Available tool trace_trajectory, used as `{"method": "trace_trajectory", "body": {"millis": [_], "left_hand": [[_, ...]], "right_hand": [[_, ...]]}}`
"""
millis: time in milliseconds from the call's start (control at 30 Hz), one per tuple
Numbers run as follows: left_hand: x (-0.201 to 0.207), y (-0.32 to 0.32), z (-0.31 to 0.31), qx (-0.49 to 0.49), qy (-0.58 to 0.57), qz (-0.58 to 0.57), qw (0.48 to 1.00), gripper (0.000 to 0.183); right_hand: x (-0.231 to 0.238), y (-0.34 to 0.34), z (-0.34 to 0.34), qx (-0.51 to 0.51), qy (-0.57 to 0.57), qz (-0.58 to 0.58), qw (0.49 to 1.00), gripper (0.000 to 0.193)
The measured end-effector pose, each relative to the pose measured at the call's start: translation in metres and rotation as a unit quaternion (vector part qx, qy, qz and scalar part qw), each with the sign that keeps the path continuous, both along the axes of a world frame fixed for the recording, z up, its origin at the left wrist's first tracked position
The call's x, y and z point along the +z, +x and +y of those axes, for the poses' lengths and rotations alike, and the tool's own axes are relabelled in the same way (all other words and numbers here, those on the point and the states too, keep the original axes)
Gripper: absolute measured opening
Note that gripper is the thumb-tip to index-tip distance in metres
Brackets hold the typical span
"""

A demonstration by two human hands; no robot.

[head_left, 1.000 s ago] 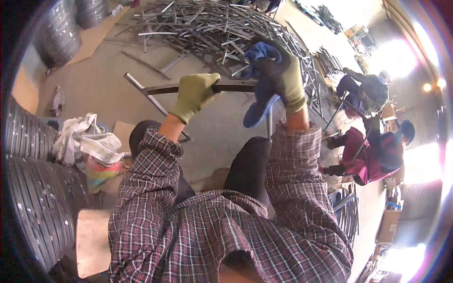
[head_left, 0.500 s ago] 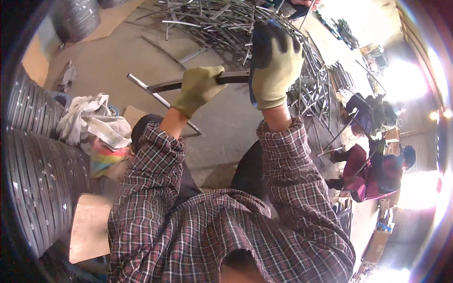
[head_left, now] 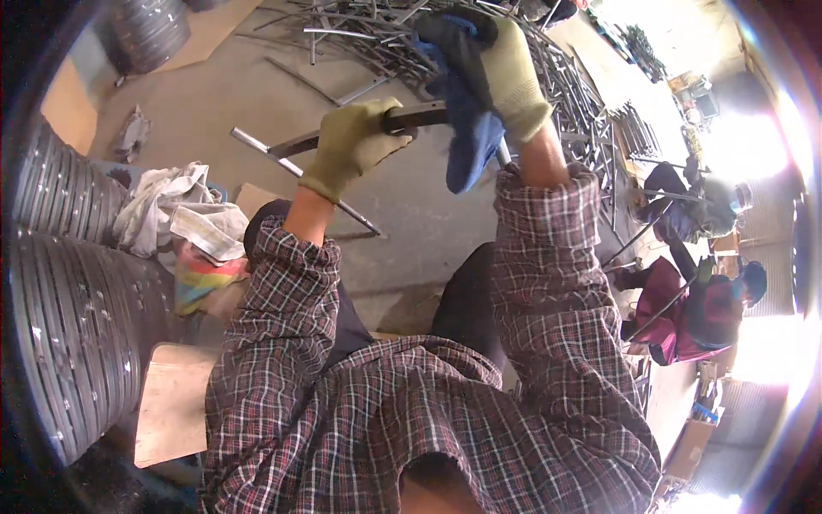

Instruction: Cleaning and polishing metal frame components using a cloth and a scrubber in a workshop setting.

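Note:
My left hand [head_left: 353,147], in a pale yellow glove, is closed round a dark curved metal bar [head_left: 425,115]. At the bar's left end a straight silver tube [head_left: 360,216] crosses it, slanting down to the right beneath my wrist. My right hand [head_left: 514,81], in a similar glove with dark fingers, grips a blue cloth [head_left: 473,147] against the bar's right part. The cloth hangs below that hand and hides the bar's end. A short piece of tube [head_left: 503,153] shows beside the cloth. My right fingertips are partly hidden.
Loose metal tubes [head_left: 591,111] lie heaped on the floor ahead. Stacked dark ribbed coils [head_left: 77,334] stand at left, beside crumpled pale cloths [head_left: 163,206] and a cardboard piece [head_left: 174,403]. Another person [head_left: 685,317] in dark red clothing sits at right, holding a rod.
My right hand has tilted and moved slightly up and right, and more of the blue cloth now shows. My left hand keeps its hold, with the bar nearly in place.

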State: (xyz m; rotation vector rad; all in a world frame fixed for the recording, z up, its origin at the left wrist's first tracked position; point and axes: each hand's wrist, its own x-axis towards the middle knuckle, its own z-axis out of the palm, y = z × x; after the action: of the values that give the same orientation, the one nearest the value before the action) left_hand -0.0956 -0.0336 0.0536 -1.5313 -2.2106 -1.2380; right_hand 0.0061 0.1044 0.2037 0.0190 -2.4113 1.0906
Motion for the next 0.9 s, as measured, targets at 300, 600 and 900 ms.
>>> {"method": "trace_trajectory", "body": {"millis": [300,600,900], "left_hand": [[-0.009,-0.045,-0.011,0.069,0.004,-0.130,0.989,0.029],[0.009,-0.007,0.017,0.104,-0.052,-0.050,0.992,0.028],[-0.009,-0.039,-0.011,0.075,0.009,-0.186,0.980,0.027]], "right_hand": [[-0.131,0.051,0.007,-0.292,0.274,0.003,0.916,0.052],[-0.110,0.055,0.020,-0.271,0.235,0.097,0.928,0.055],[-0.203,0.120,0.085,-0.323,0.240,-0.026,0.915,0.036]]}}
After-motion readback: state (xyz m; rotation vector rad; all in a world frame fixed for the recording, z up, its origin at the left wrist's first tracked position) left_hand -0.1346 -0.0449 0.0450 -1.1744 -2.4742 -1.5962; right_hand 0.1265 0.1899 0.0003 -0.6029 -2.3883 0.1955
